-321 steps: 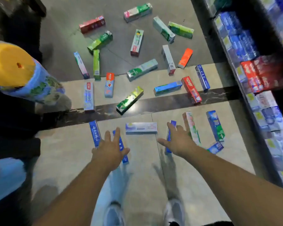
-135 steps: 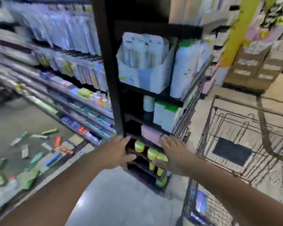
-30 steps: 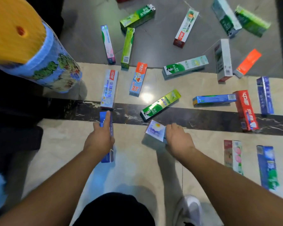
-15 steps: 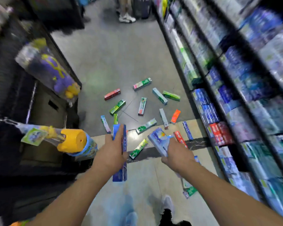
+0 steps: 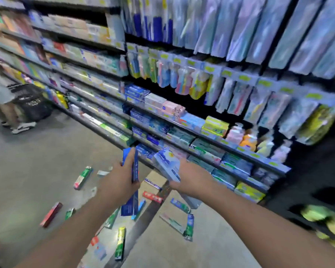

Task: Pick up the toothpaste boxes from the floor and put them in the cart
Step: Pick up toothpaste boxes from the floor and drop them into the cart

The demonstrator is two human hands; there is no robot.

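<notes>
Here each hand (image 5: 122, 182) (image 5: 191, 180) grips 1 toothpaste box (image 5: 132, 171) (image 5: 166, 165).

Both hands (image 5: 122, 180) with boxes (image 5: 132, 167), now higher, toward the shelves (image 5: 182, 120).

Both forearms are bare, with no sleeves, watch or rings visible on the left hand (image 5: 122, 180) or right hand (image 5: 191, 180).

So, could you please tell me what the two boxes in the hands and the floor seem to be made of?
Dark blue box and pale blue box: probably printed card, with flat faces and crisp edges; blur hides the finish. Floor: hard, smooth grey surface, perhaps polished concrete or tile.
</notes>
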